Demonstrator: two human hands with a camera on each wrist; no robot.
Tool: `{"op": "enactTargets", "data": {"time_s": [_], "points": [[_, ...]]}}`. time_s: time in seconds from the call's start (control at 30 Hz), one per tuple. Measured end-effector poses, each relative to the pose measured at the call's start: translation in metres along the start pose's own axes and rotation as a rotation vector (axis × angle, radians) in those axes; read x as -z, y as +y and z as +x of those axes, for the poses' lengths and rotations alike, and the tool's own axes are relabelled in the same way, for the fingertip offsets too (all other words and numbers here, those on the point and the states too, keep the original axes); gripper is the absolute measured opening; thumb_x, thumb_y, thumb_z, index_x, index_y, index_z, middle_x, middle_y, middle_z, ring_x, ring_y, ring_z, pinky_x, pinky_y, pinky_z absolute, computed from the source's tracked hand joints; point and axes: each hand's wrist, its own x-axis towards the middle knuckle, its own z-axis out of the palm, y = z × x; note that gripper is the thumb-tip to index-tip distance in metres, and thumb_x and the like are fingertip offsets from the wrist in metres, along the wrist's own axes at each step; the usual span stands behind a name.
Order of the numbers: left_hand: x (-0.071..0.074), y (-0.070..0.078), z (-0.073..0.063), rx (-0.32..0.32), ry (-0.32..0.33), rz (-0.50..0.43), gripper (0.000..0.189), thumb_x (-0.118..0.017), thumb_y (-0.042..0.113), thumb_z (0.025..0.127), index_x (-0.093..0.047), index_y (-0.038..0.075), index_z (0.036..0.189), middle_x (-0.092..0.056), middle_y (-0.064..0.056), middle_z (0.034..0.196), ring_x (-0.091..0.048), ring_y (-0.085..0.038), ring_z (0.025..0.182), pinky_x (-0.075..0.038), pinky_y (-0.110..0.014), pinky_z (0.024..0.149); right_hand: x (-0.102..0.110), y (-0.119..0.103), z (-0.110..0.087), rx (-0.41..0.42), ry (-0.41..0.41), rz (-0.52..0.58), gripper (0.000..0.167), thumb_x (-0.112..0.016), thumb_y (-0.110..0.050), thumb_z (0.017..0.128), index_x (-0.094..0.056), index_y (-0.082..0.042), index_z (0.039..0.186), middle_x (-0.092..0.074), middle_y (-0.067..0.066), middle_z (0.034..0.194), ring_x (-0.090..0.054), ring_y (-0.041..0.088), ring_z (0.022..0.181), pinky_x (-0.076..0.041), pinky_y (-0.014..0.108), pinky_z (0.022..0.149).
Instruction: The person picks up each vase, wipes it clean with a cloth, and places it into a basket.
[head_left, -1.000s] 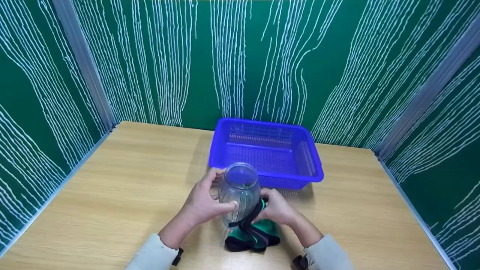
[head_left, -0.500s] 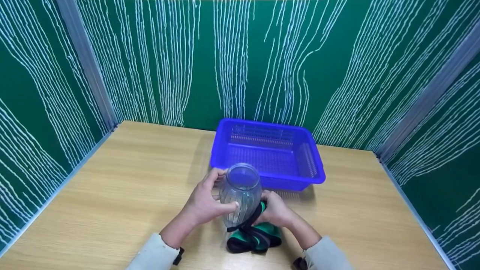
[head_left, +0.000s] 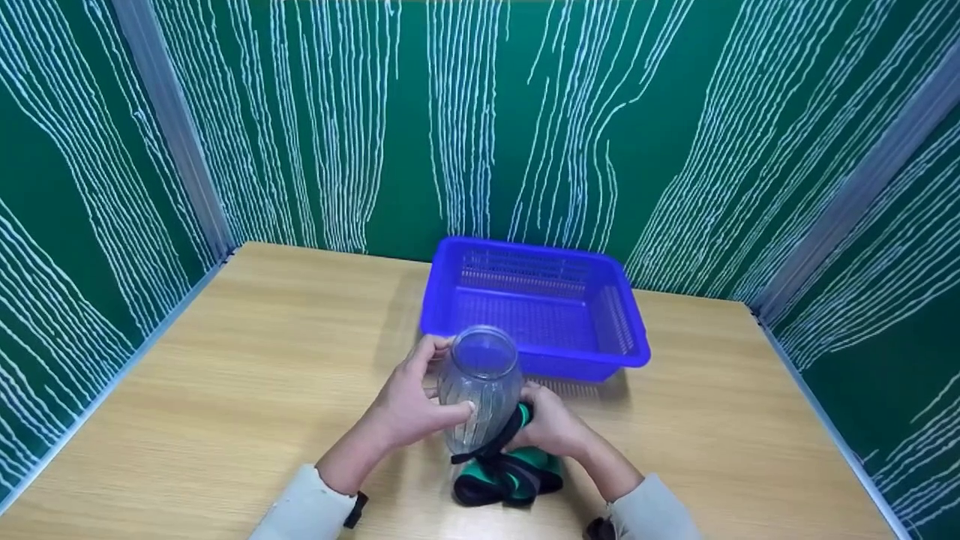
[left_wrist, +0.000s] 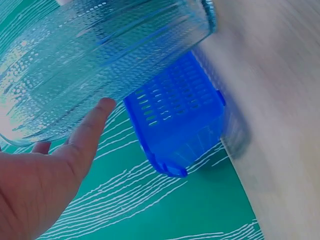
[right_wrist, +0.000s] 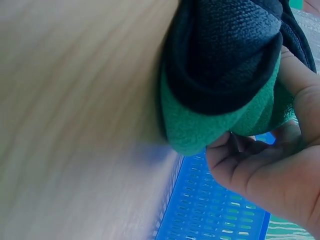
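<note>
My left hand (head_left: 405, 405) grips a clear ribbed glass jar (head_left: 484, 397), its thumb on the near side and fingers around the left. The jar's open mouth faces up, slightly tilted toward the camera. In the left wrist view, the textured glass (left_wrist: 100, 65) fills the top, with the hand (left_wrist: 45, 185) at its edge. My right hand (head_left: 555, 424) pinches a green cloth with black edging (head_left: 529, 459) and holds part of it against the jar's lower right side. Folds of the cloth (right_wrist: 225, 85) hang beside the fingers in the right wrist view, partly hiding them.
A blue perforated plastic basket (head_left: 574, 364) stands just behind the jar, near the back of the wooden table (head_left: 262, 360). Green panels with white wavy lines (head_left: 405, 150) and grey corner posts (head_left: 172, 127) enclose the table at the back and sides.
The whole view shifts slightly between the first two frames. Both hands keep their holds on the jar and the cloth, and the cloth's folds move only a little.
</note>
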Motion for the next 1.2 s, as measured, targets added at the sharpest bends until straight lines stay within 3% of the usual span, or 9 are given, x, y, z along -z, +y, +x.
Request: {"op": "enactTargets", "data": {"time_s": [0.1, 0.3, 0.47, 0.57, 0.8, 1.0, 1.2], "points": [[0.001, 0.001, 0.000, -0.002, -0.015, -0.008, 0.071, -0.083, 0.028, 0.071, -0.042, 0.020, 0.129, -0.053, -0.005, 0.129, -0.051, -0.024, 0.122, -0.047, -0.050, 0.101, 0.006, -0.002, -0.001, 0.009, -0.011, 0.038, 0.058, -0.092, -0.014, 0.053, -0.070, -0.014, 0.106, -0.067, 0.003, 0.110, -0.055, 0.027, 0.113, -0.040, 0.051, 0.104], [0.000, 0.005, 0.001, 0.056, -0.016, -0.001, 0.080, -0.087, 0.044, 0.065, -0.042, 0.029, 0.129, -0.047, 0.001, 0.135, -0.048, -0.025, 0.128, -0.042, -0.053, 0.106, 0.019, -0.008, 0.000, 0.049, -0.031, 0.085, 0.071, -0.092, -0.018, 0.057, -0.064, -0.017, 0.122, -0.064, 0.002, 0.118, -0.055, 0.021, 0.111, -0.045, 0.042, 0.099], [0.000, 0.006, 0.003, 0.084, 0.009, -0.001, 0.078, -0.089, 0.045, 0.062, -0.045, 0.034, 0.125, -0.040, 0.001, 0.132, -0.047, -0.027, 0.126, -0.043, -0.053, 0.105, 0.027, -0.012, 0.001, 0.074, -0.028, 0.129, 0.079, -0.091, -0.018, 0.058, -0.058, -0.015, 0.130, -0.064, 0.002, 0.124, -0.056, 0.021, 0.114, -0.043, 0.041, 0.103], [0.001, 0.005, 0.003, 0.088, 0.012, 0.001, 0.078, -0.089, 0.046, 0.061, -0.046, 0.036, 0.125, -0.042, 0.002, 0.130, -0.047, -0.025, 0.125, -0.041, -0.053, 0.107, 0.031, -0.016, 0.001, 0.085, -0.018, 0.156, 0.082, -0.091, -0.017, 0.058, -0.056, -0.014, 0.132, -0.063, 0.002, 0.127, -0.055, 0.020, 0.116, -0.043, 0.034, 0.104], [0.001, 0.006, 0.003, 0.079, -0.006, -0.006, 0.080, -0.089, 0.042, 0.063, -0.046, 0.032, 0.130, -0.044, -0.002, 0.128, -0.052, -0.028, 0.120, -0.050, -0.049, 0.097, 0.037, -0.025, 0.000, 0.101, 0.014, 0.233, 0.086, -0.091, -0.014, 0.058, -0.053, -0.007, 0.135, -0.059, 0.011, 0.129, -0.057, 0.017, 0.111, -0.046, 0.024, 0.097], [0.002, 0.006, 0.004, 0.074, -0.019, 0.000, 0.081, -0.089, 0.036, 0.065, -0.046, 0.030, 0.134, -0.045, -0.003, 0.129, -0.053, -0.029, 0.120, -0.052, -0.046, 0.096, 0.045, -0.036, 0.000, 0.092, 0.059, 0.279, 0.079, -0.089, -0.016, 0.062, -0.055, -0.003, 0.132, -0.059, 0.014, 0.122, -0.053, 0.019, 0.111, -0.044, 0.024, 0.097], [0.006, 0.004, 0.005, 0.117, -0.052, -0.007, 0.089, -0.088, 0.046, 0.063, -0.044, 0.032, 0.139, -0.045, -0.003, 0.135, -0.050, -0.030, 0.127, -0.048, -0.048, 0.101, 0.051, -0.049, 0.004, 0.094, 0.072, 0.314, 0.072, -0.087, -0.019, 0.065, -0.059, -0.011, 0.131, -0.059, 0.010, 0.121, -0.050, 0.021, 0.115, -0.037, 0.040, 0.105]]}}
